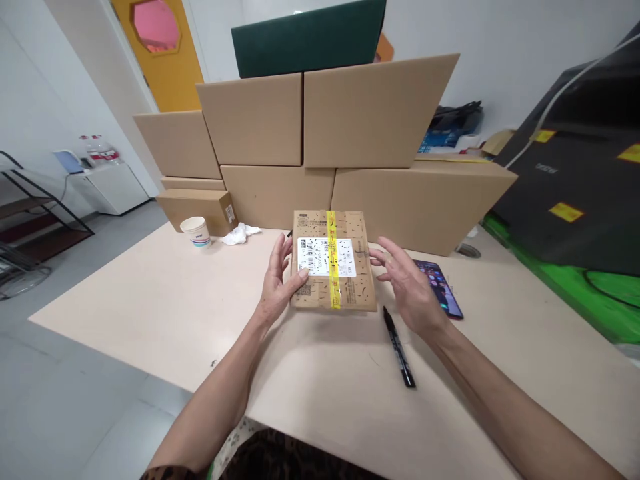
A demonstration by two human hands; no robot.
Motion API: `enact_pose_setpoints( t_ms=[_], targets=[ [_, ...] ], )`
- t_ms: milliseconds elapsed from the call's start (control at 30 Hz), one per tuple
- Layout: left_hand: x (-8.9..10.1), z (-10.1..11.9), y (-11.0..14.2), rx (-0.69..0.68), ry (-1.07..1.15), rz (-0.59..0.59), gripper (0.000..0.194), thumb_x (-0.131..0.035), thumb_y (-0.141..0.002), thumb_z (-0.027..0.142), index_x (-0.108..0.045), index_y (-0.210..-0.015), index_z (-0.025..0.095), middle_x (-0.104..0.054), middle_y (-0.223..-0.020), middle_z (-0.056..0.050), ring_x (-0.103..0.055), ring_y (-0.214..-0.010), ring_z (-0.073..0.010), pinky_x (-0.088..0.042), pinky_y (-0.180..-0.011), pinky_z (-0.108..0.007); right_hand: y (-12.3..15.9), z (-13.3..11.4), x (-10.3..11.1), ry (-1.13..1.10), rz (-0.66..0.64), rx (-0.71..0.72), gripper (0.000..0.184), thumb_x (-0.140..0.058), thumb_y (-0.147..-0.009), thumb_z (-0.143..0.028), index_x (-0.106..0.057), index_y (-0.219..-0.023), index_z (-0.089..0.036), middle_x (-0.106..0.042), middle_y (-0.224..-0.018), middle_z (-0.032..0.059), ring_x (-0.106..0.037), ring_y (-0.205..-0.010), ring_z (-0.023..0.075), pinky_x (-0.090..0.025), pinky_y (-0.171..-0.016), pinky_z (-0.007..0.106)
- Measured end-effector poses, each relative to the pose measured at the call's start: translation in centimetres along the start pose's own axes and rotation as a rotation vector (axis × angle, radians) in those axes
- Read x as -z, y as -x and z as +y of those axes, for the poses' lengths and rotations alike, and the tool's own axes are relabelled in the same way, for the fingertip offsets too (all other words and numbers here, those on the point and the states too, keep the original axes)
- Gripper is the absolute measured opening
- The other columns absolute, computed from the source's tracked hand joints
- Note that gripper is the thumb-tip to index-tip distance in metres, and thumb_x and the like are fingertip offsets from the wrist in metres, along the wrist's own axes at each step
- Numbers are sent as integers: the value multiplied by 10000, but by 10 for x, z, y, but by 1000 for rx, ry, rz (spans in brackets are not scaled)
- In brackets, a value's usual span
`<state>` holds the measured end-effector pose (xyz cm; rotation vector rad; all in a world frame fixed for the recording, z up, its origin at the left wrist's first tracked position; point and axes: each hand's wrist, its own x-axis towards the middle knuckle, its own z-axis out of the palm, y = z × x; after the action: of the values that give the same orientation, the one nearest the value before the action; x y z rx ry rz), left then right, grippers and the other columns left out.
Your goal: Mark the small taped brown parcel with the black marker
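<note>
A small cardboard parcel (357, 293) with a white shipping label and a strip of yellow tape is tilted up above the table. My left hand (279, 280) grips its left edge, the thumb on the front face and the other fingers at the side and behind. On the other side, my right hand (407, 287) has its fingers apart beside the parcel's right edge; whether the fingertips touch it I cannot tell. A black marker pen (399, 347) lies capped on the table below the right hand. Just beyond that wrist rests a phone (440, 287) with its screen lit.
Large cardboard boxes (370, 120) are stacked along the table's back, topped by a dark green box (307, 40). A paper cup (196, 232) and crumpled tissue (241, 233) stand at back left. Right of the table are a black machine (590, 173) and green material (555, 277).
</note>
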<state>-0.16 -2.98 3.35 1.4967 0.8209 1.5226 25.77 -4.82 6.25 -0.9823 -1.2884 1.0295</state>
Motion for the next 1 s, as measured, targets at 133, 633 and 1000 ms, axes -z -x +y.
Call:
enact_pose_setpoints(
  t_ms=[133,633,1000],
  targets=[
    [-4,-1,0,167,128,60,934,-810,-844,520,-348,-1631,320,-299,-1752,-80,-212,-1646,-327,-245,-1337,-479,-2,5,-4,-28,17,-74,640,-676,-864,-681,-596,-1412,-361,-653,-1499,80,-544,-1444,371,-412,-1170,612],
    [-12,2,-4,504,386,-4,667,-642,-919,693,-678,-1384,215,-700,-1434,-106,-545,-1465,-352,-378,-1274,-508,-8,18,-9,-155,5,-320,475,-721,-840,-621,-666,-1218,-339,-693,-1448,36,-582,-1411,302,-518,-1108,490],
    [-9,-2,-5,348,504,23,622,-606,-929,714,-658,-1365,273,-599,-1561,-44,-411,-1562,-307,-297,-1319,-486,6,-2,-3,-57,-88,151,533,-572,-997,-580,-540,-1483,-363,-566,-1596,32,-428,-1548,279,-315,-1296,566]
  ],
)
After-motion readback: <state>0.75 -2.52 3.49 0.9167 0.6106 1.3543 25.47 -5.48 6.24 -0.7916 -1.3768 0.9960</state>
